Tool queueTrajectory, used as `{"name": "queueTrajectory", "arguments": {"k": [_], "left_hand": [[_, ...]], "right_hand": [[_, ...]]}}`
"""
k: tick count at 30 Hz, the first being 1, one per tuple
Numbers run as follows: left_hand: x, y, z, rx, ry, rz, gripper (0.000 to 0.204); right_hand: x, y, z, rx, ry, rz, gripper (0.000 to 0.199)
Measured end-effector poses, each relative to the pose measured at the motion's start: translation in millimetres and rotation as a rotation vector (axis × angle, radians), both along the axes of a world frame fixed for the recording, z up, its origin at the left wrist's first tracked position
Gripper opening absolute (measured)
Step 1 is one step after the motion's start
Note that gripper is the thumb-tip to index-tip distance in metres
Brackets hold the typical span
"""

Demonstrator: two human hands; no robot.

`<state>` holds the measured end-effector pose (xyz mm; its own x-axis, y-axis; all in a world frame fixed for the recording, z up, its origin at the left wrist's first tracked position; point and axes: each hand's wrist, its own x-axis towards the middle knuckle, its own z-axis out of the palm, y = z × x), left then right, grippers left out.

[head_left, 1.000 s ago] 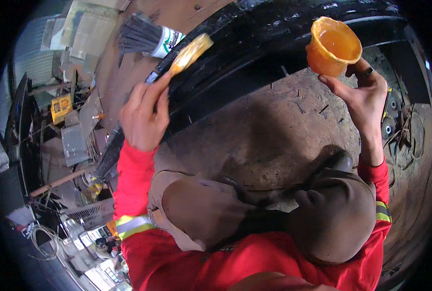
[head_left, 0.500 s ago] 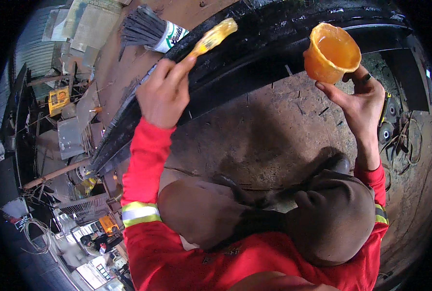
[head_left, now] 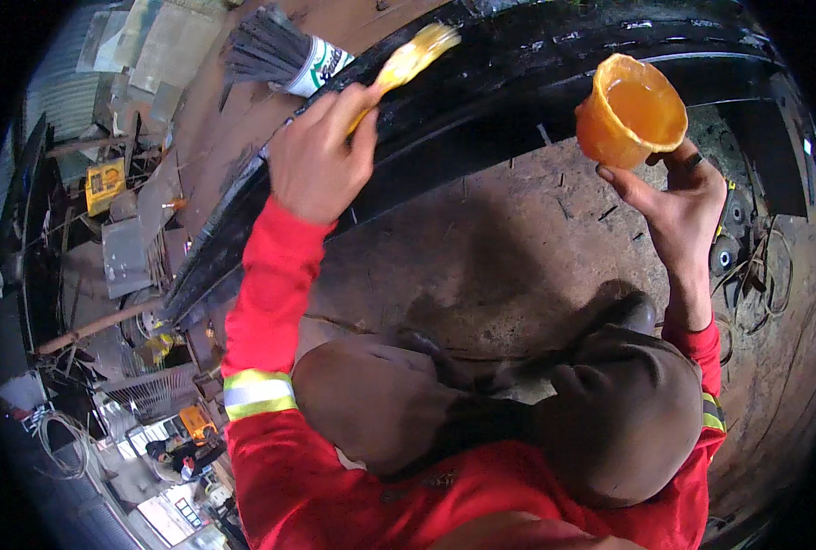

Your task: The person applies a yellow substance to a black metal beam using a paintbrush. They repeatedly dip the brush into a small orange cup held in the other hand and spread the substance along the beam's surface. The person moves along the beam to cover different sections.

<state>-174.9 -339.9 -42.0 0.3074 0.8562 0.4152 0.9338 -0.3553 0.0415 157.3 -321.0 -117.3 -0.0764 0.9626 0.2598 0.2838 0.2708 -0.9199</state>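
My left hand [head_left: 323, 154] is closed round the handle of a paintbrush [head_left: 415, 57]. The brush's yellowish, wet-looking bristles point up and right, close over a long black beam [head_left: 481, 110] that curves across the far side. On the right, my right hand [head_left: 673, 197] grips the base of an orange cup [head_left: 600, 128] with an uneven rim. Orange-brown liquid shows inside the cup, which tilts slightly toward me. The thumb is at its near side; some fingers are hidden behind it.
Beyond the beam lies a white container [head_left: 323, 66] with dark rods sticking out. Metal sheets, scrap and a yellow box [head_left: 105, 186] clutter the left. Round discs [head_left: 725, 255] and a looped cable [head_left: 774, 266] lie at the right. My bent knees [head_left: 618, 412] are below.
My left hand has shifted slightly right with the paintbrush, its bristles moving right over the beam. The cup in my right hand sits a little lower.
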Motion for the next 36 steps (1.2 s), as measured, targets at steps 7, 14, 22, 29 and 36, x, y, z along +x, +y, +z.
{"name": "queueTrajectory", "arguments": {"k": [7,14,22,29,36], "left_hand": [[14,14,11,0.045,-0.019,-0.101,0.019],[16,0,11,0.023,0.033,-0.017,0.015],[-22,-13,5,-0.064,0.297,-0.126,0.036],[-44,-11,-2,-0.063,0.490,-0.142,0.029],[-70,-62,10,-0.356,0.175,0.059,0.015]], "right_hand": [[-2,3,-1,0.011,-0.024,-0.010,0.050],[0,3,-4,0.043,-0.080,-0.011,0.054],[-1,3,-7,0.008,-0.052,0.006,0.056],[-18,0,4,-0.014,0.093,0.059,0.051],[-25,-16,22,-0.147,0.140,0.179,0.049]]}}
